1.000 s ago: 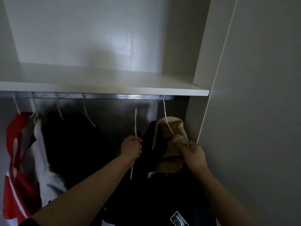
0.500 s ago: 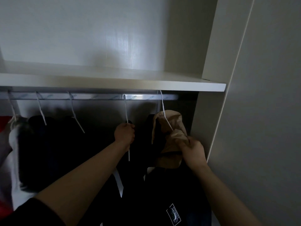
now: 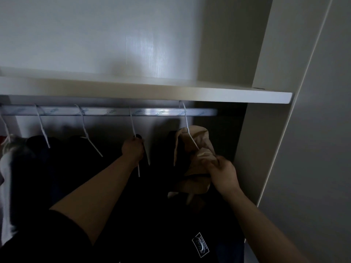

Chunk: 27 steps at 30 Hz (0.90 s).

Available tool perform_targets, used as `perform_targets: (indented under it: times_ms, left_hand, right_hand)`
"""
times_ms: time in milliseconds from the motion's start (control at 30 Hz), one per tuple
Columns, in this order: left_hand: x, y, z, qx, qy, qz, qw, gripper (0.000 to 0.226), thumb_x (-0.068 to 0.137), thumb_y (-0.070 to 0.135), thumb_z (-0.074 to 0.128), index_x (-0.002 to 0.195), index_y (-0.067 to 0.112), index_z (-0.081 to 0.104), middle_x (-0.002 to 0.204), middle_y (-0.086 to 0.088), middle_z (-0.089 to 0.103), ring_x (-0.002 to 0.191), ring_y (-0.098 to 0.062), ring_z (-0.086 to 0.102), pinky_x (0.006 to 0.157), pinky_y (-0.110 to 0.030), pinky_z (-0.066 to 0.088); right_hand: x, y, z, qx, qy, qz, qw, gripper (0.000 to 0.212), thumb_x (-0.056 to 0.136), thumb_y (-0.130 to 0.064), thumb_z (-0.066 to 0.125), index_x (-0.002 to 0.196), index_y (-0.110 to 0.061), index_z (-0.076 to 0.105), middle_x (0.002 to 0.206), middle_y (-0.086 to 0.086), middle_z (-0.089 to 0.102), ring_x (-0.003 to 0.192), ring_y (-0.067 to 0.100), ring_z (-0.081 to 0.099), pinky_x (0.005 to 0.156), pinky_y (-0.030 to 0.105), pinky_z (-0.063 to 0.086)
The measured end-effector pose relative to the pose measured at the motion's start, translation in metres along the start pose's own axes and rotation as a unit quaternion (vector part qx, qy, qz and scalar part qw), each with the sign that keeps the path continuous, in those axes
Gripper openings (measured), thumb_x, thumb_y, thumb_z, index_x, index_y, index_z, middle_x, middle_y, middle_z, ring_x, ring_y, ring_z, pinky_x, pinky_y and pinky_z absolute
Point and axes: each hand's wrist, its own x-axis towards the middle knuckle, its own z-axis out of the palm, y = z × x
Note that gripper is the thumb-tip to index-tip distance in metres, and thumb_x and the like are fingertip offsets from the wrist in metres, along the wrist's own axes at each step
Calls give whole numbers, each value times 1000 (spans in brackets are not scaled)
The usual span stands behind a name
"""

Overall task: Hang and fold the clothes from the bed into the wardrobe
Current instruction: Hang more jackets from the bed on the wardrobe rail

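1. Clothes hang in a row from the metal rail (image 3: 106, 112) of the wardrobe, just under its white shelf (image 3: 171, 93), each on a white wire hanger.
2. A tan garment (image 3: 197, 141) hangs at the right end of the rail, close to the wardrobe's side panel (image 3: 266, 130). It is bunched over its own hanger (image 3: 187, 124), whose hook sits on the rail.
3. The person's right hand (image 3: 223, 172) is at the tan garment's lower part, and its grip is closed, pinching a fold of the fabric where the hanger wire runs into the cloth.
4. The left hand (image 3: 133, 149) is to the left of it, below the rail. Its grip is closed in a fist around the neck of another hanger (image 3: 133, 126). That hanger's hook is over the rail, and a short piece of wire shows below the fist.
5. A black garment with a small white-edged patch (image 3: 200, 244) fills the dark space under both hands; I cannot tell which hanger carries it.
6. Further left hang more dark clothes (image 3: 62, 158), and at the far left edge a white garment (image 3: 5, 177), blurred.
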Motion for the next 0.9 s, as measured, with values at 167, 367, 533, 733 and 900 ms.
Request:
perform_targets:
  times_ms: [167, 367, 533, 733, 900]
  left_hand:
    - [-4, -9, -5, 8, -4, 21, 1000, 25, 102, 15, 32, 90, 7, 52, 58, -9, 39, 27, -8, 36, 31, -10, 25]
    - [-14, -39, -25, -19, -9, -97, 995, 69, 96, 61, 22, 77, 4, 55, 67, -17, 61, 59, -28, 61, 60, -29, 51]
    - [-25, -46, -64, 206, 90, -48, 973, 49, 103, 31, 32, 124, -8, 54, 127, -27, 55, 120, -39, 51, 98, -39, 41]
    - [-46, -51, -112, 253, 143, 2, 957, 45, 102, 29, 37, 122, -9, 52, 125, -29, 54, 118, -41, 50, 95, -40, 41]
    - [-47, -51, -133, 256, 123, 17, 959, 43, 99, 31, 44, 114, -7, 58, 115, -27, 60, 110, -40, 56, 90, -38, 42]
  right_hand:
    - [0, 9, 8, 3, -11, 10, 1000, 19, 95, -27, 58, 85, -11, 63, 81, 7, 67, 73, 21, 64, 61, 26, 46]
    - [0, -2, 11, 17, 7, -11, 1000, 14, 93, -25, 60, 84, -14, 63, 78, 5, 67, 71, 18, 64, 62, 25, 50]
    - [2, -20, 12, 8, -14, -20, 1000, 19, 94, -25, 57, 87, -8, 62, 84, 13, 67, 77, 27, 64, 72, 40, 51]
    - [-1, -29, 21, 4, -10, -35, 999, 20, 95, -20, 55, 83, -5, 60, 83, 16, 65, 77, 31, 62, 74, 42, 50]
    - [1, -34, 40, -18, 31, -45, 998, 18, 91, -17, 58, 82, -2, 60, 81, 18, 63, 76, 31, 59, 69, 38, 45]
